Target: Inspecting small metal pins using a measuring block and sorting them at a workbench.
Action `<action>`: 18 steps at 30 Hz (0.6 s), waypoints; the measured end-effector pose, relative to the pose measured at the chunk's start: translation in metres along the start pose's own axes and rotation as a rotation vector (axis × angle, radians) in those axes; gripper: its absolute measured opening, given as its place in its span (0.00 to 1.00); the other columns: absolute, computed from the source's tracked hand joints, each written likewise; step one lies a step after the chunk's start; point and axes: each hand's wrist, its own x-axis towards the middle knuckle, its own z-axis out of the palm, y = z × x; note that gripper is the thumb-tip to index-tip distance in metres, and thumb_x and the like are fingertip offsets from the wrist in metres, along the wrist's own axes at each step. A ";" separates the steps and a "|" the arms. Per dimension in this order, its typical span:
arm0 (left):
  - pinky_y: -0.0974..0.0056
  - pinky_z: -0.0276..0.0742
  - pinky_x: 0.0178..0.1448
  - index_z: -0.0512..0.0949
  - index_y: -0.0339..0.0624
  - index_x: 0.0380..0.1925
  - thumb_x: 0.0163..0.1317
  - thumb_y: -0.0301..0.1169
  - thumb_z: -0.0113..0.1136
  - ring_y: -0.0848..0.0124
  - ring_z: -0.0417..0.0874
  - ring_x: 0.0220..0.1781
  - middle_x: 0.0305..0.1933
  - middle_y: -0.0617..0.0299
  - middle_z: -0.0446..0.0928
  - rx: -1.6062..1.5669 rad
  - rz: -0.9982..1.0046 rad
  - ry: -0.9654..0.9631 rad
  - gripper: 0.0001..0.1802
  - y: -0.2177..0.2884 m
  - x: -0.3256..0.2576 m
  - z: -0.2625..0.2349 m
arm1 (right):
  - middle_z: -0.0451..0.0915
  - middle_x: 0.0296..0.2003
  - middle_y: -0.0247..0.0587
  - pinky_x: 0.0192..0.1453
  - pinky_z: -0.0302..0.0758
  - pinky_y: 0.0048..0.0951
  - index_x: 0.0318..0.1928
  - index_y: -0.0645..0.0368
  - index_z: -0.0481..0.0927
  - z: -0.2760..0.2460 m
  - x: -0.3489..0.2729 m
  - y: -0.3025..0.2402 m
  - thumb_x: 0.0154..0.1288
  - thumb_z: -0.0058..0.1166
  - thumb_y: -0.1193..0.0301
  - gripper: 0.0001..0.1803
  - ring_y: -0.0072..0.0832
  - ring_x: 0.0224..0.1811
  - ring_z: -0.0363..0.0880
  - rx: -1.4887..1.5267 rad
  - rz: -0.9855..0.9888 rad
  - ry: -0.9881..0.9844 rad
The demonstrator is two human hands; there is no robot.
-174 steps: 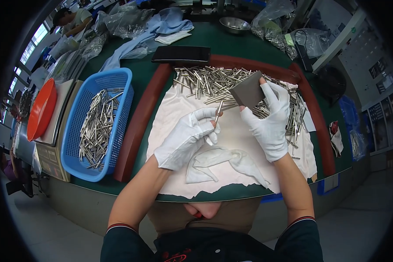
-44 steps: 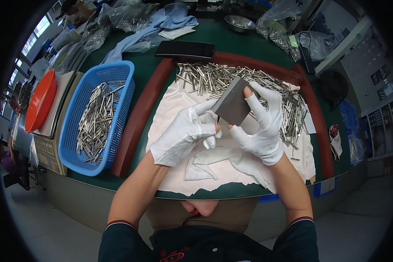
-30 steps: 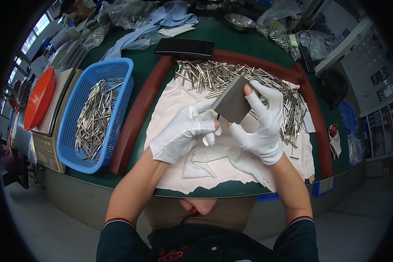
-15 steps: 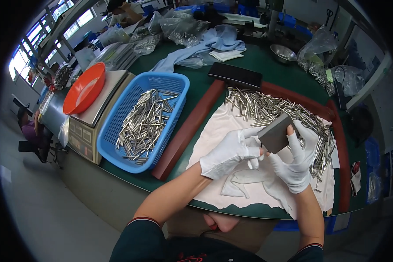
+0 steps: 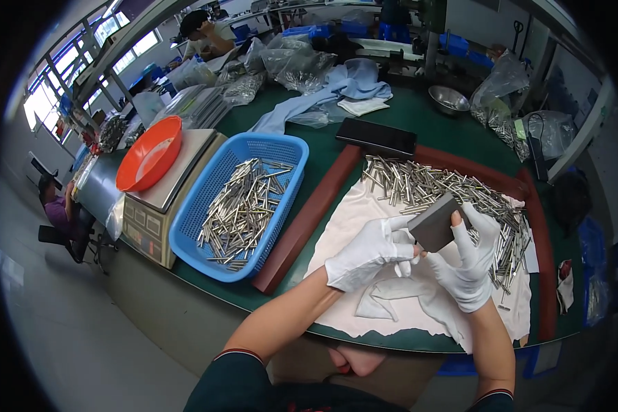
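My right hand (image 5: 470,271), in a white glove with the thumb and a fingertip bare, grips a flat dark grey block (image 5: 432,230) and holds it tilted above the cloth. Close against the block's lower left corner is my gloved left hand (image 5: 364,257). Its fingers are pinched together; whatever they hold is too small or hidden to make out. Beneath both hands spreads a pale pink cloth (image 5: 343,223) with a crumpled white cloth (image 5: 384,302) on it. Beyond them lies a heap of short shiny metal pins (image 5: 426,180), running down the right side.
Red-brown bars (image 5: 309,223) frame the work area, with a black phone-like slab (image 5: 376,139) at the far left corner. On the left are a blue basket (image 5: 182,233) of pins and a scale (image 5: 144,230) bearing an orange bowl (image 5: 151,154). A metal bowl (image 5: 450,99) stands farther back.
The whole view has shifted slightly, so the table appears lower and farther right. Both hands keep nearly the same pose around the grey block.
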 end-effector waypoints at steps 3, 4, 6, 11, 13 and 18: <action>0.72 0.75 0.30 0.70 0.33 0.60 0.60 0.23 0.62 0.75 0.80 0.25 0.34 0.58 0.80 -0.057 -0.004 0.045 0.26 -0.001 -0.001 -0.003 | 0.69 0.58 0.54 0.56 0.66 0.45 0.66 0.57 0.68 -0.005 0.000 0.001 0.34 0.74 0.69 0.51 0.46 0.53 0.68 0.038 -0.005 0.004; 0.72 0.75 0.30 0.70 0.33 0.60 0.60 0.23 0.62 0.75 0.80 0.25 0.34 0.58 0.80 -0.053 -0.009 0.041 0.26 -0.001 -0.001 -0.003 | 0.69 0.58 0.53 0.56 0.66 0.45 0.66 0.57 0.68 -0.006 -0.002 0.002 0.35 0.74 0.69 0.51 0.46 0.53 0.69 0.058 -0.010 0.009; 0.73 0.75 0.30 0.70 0.32 0.59 0.60 0.23 0.62 0.75 0.80 0.25 0.34 0.59 0.80 0.010 -0.004 0.048 0.26 -0.001 0.001 0.001 | 0.68 0.58 0.53 0.55 0.67 0.44 0.66 0.57 0.68 -0.005 0.001 0.000 0.35 0.74 0.70 0.50 0.46 0.52 0.69 0.013 -0.004 0.004; 0.73 0.75 0.30 0.69 0.31 0.61 0.60 0.23 0.61 0.76 0.80 0.27 0.34 0.58 0.79 -0.027 -0.038 0.032 0.27 0.000 0.000 0.001 | 0.68 0.58 0.53 0.55 0.67 0.43 0.65 0.57 0.69 -0.005 -0.001 0.001 0.35 0.73 0.70 0.50 0.46 0.52 0.69 0.029 0.009 0.005; 0.74 0.74 0.29 0.69 0.31 0.60 0.60 0.23 0.61 0.76 0.79 0.27 0.34 0.57 0.79 -0.029 0.016 0.109 0.27 -0.007 0.002 0.003 | 0.68 0.58 0.53 0.53 0.68 0.43 0.65 0.57 0.69 -0.011 -0.004 0.003 0.35 0.74 0.71 0.50 0.46 0.51 0.69 0.047 -0.006 -0.019; 0.75 0.74 0.29 0.68 0.31 0.63 0.60 0.23 0.61 0.76 0.79 0.25 0.34 0.57 0.79 -0.010 -0.025 0.041 0.29 0.000 -0.001 0.000 | 0.69 0.57 0.53 0.49 0.69 0.43 0.65 0.57 0.69 -0.006 -0.002 0.004 0.34 0.75 0.70 0.50 0.44 0.48 0.70 0.053 -0.036 0.038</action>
